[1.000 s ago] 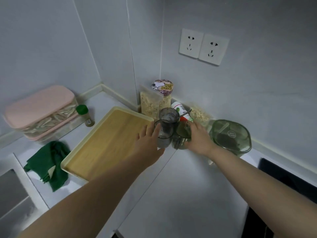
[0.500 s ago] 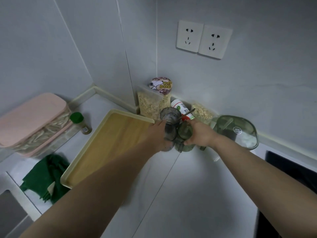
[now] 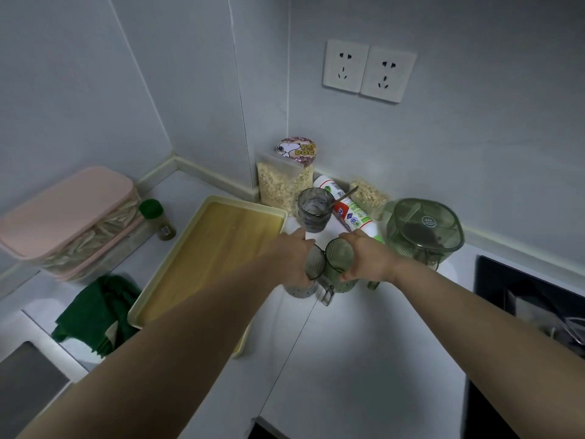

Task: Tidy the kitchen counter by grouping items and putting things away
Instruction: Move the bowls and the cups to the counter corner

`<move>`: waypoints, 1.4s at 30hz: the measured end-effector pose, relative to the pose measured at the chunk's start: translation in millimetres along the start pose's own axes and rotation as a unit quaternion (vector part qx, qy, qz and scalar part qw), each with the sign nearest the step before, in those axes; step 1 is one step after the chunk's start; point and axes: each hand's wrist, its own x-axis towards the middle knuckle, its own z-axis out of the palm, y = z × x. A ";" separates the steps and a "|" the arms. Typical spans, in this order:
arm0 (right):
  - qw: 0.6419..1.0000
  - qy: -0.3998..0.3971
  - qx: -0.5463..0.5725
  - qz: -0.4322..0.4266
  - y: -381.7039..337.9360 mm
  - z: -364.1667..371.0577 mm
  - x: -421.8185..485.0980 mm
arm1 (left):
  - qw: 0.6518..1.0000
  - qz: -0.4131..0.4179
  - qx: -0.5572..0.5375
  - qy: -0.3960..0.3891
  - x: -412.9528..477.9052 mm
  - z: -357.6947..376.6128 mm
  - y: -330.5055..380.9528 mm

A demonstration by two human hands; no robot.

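At the back corner of the desk [image 3: 364, 359], just right of the tray, I log two glasses held side by side, touching.

- Left hand [image 3: 292, 259]: fingers [image 3: 299, 236] curled round a grey glass [image 3: 314, 265] from its left side. Its speckled base shows below the palm. I see nothing inside it.
- Right hand [image 3: 368, 258]: fingers [image 3: 348, 237] wrapped round a green glass [image 3: 338, 258] from its right side. I see nothing inside it. A handle shows low between the two glasses; I cannot tell which one it belongs to.
- Second grey glass [image 3: 311, 213]: stands behind the held pair, apart from both hands, with a spoon [image 3: 343, 196] leaning out of it to the right.
- Tray [image 3: 218, 248]: pale rim, wood-coloured floor, lies left of the glasses, with the left forearm over its near corner.
- Clear bag [image 3: 281, 188]: upright in the corner, filled with oat flakes. A cartoon-dog cup [image 3: 297, 150] stands behind it.
- Smaller bag [image 3: 368, 196]: against the wall, also holding flakes.
- White tube [image 3: 348, 210]: red and green print, lying on its side between the second grey glass and the smaller bag.
- Green lidded container [image 3: 424, 229]: right of the tube, contents unclear through the tinted lid.
- Pink-lidded box [image 3: 63, 204]: far left, with pale strips packed inside.
- Spice jar [image 3: 158, 220]: green cap, brownish contents, between the box and the tray.
- Green cloth [image 3: 98, 315]: crumpled near the tray's front corner.
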 end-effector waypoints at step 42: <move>0.870 0.352 0.129 0.320 258.1 -7.8 -487.3 | 0.918 0.362 -0.028 0.157 -73.5 -46.2 482.1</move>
